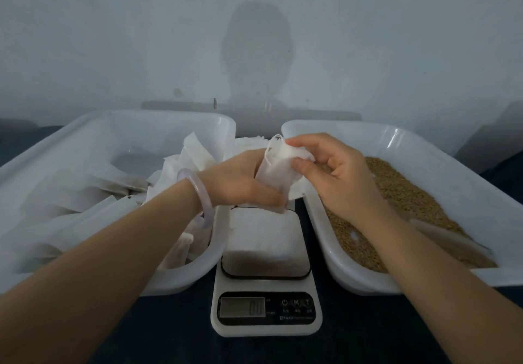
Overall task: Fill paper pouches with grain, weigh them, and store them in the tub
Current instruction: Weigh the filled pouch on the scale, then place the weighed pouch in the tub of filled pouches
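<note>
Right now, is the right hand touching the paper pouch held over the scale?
Touching. The head view shows the right hand pinching the top edge of the paper pouch between thumb and fingers, while the left hand grips its lower part.

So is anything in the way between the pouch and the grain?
Nothing I can see. The left hand and right hand hold the pouch just beside the tub rim, and the grain inside lies uncovered.

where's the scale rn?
Head view, bottom centre: the scale sits between the pouch tub on the left and the grain tub on the right.
</note>
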`<control>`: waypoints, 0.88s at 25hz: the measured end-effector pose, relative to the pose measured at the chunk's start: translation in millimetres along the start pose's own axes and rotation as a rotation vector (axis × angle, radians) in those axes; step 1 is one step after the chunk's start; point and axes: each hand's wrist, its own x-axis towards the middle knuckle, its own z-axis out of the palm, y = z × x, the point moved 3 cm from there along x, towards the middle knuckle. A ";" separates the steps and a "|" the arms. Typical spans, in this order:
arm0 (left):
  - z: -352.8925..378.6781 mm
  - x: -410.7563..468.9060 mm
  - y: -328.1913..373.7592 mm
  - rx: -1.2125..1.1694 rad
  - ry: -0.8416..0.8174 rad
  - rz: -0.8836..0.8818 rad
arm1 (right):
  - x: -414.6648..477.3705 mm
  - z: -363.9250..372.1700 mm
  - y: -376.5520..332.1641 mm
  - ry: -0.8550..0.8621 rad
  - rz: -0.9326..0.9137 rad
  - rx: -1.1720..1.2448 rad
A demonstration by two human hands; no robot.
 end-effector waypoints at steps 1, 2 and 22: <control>-0.6 0.5 -0.5 0.004 0.011 -0.017 | 0.0 -0.7 -0.9 0.017 -0.012 0.006; -0.5 1.0 -1.5 0.006 0.013 -0.041 | -0.3 -0.8 -1.1 0.030 -0.006 0.001; 7.1 5.8 -4.6 -0.071 0.202 -0.083 | -79.8 -176.4 79.0 -0.418 0.699 -0.967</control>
